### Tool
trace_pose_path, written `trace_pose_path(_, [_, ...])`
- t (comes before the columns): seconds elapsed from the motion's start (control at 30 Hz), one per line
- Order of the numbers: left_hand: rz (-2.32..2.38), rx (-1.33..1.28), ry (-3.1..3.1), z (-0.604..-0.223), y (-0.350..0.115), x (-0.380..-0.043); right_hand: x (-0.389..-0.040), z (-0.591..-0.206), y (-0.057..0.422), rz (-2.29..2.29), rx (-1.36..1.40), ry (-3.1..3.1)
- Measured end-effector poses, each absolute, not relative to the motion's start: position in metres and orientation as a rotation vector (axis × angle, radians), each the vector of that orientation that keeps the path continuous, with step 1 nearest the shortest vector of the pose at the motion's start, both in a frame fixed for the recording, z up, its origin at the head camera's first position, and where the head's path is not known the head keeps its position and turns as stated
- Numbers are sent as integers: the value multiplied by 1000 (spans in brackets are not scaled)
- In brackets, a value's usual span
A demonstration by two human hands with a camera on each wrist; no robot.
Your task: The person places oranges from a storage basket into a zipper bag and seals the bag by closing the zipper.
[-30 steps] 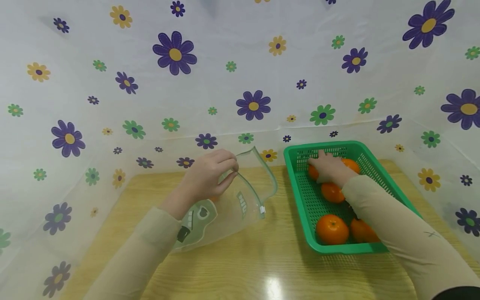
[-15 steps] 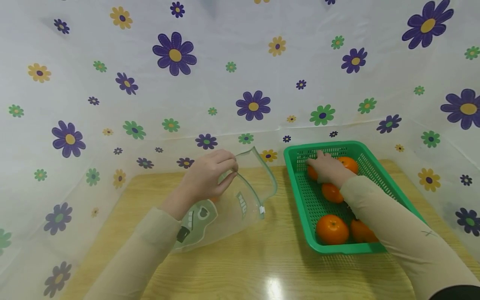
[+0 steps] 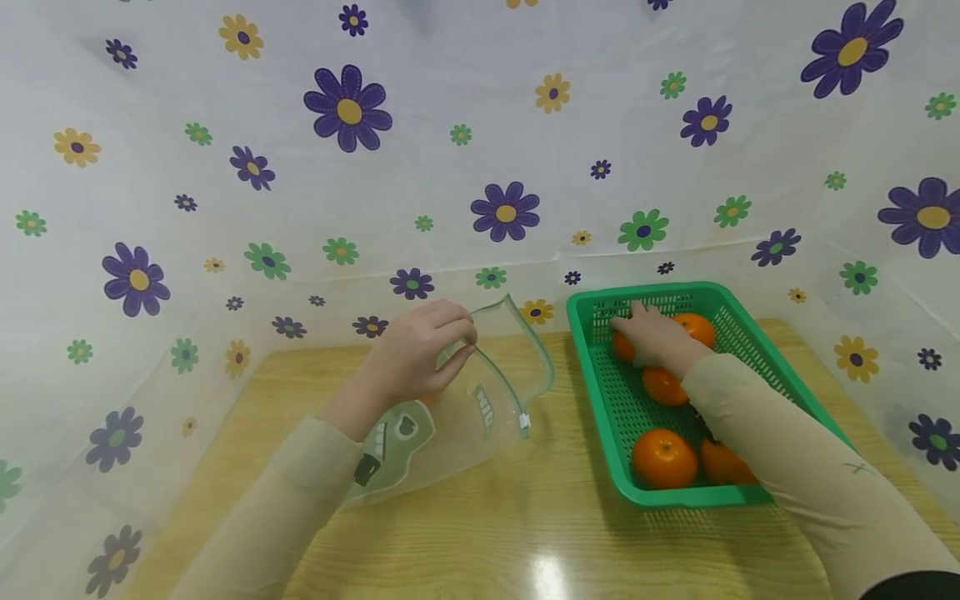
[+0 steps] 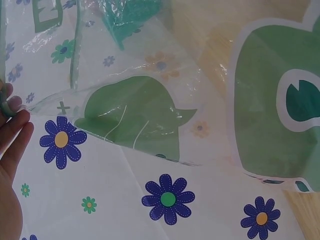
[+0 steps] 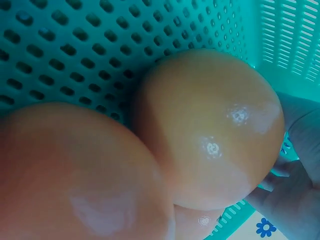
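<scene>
My left hand [image 3: 420, 350] pinches the rim of a clear zip bag [image 3: 465, 450] with green print, thumb against fingers. The bag's mouth gapes toward the right, a white slider [image 3: 524, 421] at its near corner. An orange patch [image 3: 428, 399] shows through the plastic beside the hand. Inside the green basket [image 3: 595, 408], my right hand [image 3: 660, 337] grips an orange [image 3: 623, 347] at the far left corner. In the right wrist view, thumb and fingers curve round that orange [image 5: 215, 130], with another orange [image 5: 75, 175] close by.
Several more oranges lie in the basket, among them one at the near left corner [image 3: 664, 459] and one in the middle [image 3: 665, 387]. Basket and bag are on a wood-grain table [image 3: 480, 533]. A white flower-print sheet [image 3: 450, 167] surrounds it at the back and sides.
The right hand and the oranges beside it have shifted very slightly left within the basket. The left hand and bag stay in place.
</scene>
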State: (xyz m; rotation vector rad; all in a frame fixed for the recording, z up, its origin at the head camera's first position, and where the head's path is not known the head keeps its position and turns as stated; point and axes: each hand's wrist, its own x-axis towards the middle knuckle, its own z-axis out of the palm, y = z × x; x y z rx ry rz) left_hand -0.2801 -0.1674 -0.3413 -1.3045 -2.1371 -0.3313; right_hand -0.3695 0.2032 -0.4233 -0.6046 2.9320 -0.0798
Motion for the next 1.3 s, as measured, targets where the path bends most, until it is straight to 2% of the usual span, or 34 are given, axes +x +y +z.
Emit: trace_pose_path(1.3, [-317,-1300,-2133,-341,-169,-281,-355,-409,202,-75,-760,2989])
